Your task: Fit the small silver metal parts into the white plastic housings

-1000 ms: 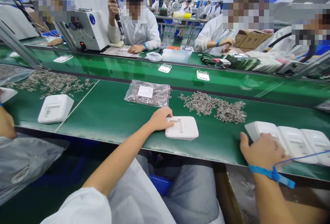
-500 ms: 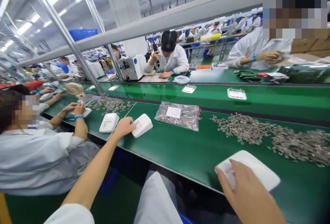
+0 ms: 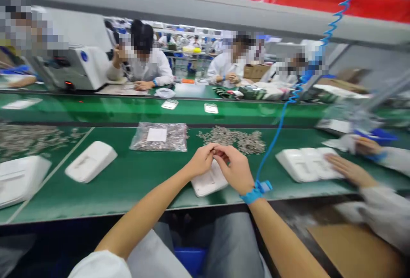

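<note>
Straight in front of me a white plastic housing (image 3: 208, 182) lies on the green bench, partly covered by my hands. My left hand (image 3: 204, 158) and my right hand (image 3: 235, 167) meet over its far edge, fingertips pinched together. Whatever is between the fingers is too small to name. A blue wrist strap (image 3: 254, 193) with a coiled cord circles my right wrist. Just beyond the hands lies a heap of small metal parts (image 3: 230, 137). To the left of it is a clear bag (image 3: 159, 136) of similar parts with a white label.
Another white housing (image 3: 91, 161) rests to the left, with one more (image 3: 21, 179) past the seam. At right, a co-worker's hand (image 3: 352, 169) touches several white housings (image 3: 299, 165). The blue coiled cord (image 3: 282, 118) hangs across the bench. White cards (image 3: 211, 108) lie on the far green strip.
My view has swung to the right. My left hand has left the housing on the left and joined my right hand over the housing in front, where both now pinch.
</note>
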Demonstrator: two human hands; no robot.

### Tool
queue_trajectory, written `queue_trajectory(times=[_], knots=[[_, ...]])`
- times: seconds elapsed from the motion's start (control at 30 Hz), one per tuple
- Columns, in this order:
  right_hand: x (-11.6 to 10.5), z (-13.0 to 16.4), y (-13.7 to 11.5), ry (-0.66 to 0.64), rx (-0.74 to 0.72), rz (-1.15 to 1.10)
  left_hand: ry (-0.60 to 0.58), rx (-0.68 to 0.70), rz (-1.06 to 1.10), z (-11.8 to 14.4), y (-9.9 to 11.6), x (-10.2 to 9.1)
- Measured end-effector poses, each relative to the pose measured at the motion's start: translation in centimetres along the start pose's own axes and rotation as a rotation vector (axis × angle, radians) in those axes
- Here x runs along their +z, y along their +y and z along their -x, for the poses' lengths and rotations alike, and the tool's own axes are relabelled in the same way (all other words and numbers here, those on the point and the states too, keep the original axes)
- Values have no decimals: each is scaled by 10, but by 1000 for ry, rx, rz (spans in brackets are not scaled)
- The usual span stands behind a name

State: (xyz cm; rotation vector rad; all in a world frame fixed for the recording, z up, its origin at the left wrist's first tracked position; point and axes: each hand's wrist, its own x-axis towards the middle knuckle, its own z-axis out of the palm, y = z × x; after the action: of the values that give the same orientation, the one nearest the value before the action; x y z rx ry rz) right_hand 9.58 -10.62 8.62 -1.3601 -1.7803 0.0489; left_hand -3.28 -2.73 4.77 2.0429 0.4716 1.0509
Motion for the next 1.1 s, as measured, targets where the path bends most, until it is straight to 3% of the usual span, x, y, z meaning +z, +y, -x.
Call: queue_trajectory(times=[0.1,0.27,0.33,0.47,0.6,0.83,0.93,1.03,1.1], knots=[[-8,8,19,-50,-128,145,-59,-58,107,-2,-4,9],[-6,13,31,-146,-435,316,-162,-147,204,14,-10,-15],[-3,7,30,-154,-484,318,-178,-196,246,13,-12,-23],[3,-8,24,-117,-346,169,-144,-246,396,8,-17,-35],[8,-12,20,-142,-146,29,-88,-180,320,7,-19,-40],[8,-11,22,-189,-46,65,-76,133,-242,11,-22,-35],[7,-11,23,-191,-55,102,-125,219,-468,12,-23,-33],[7,-9,23,-196,-88,149,-165,171,-558,11,-21,-42],[8,-7,22,-245,-103,161,-266,28,-530,9,-20,-55]])
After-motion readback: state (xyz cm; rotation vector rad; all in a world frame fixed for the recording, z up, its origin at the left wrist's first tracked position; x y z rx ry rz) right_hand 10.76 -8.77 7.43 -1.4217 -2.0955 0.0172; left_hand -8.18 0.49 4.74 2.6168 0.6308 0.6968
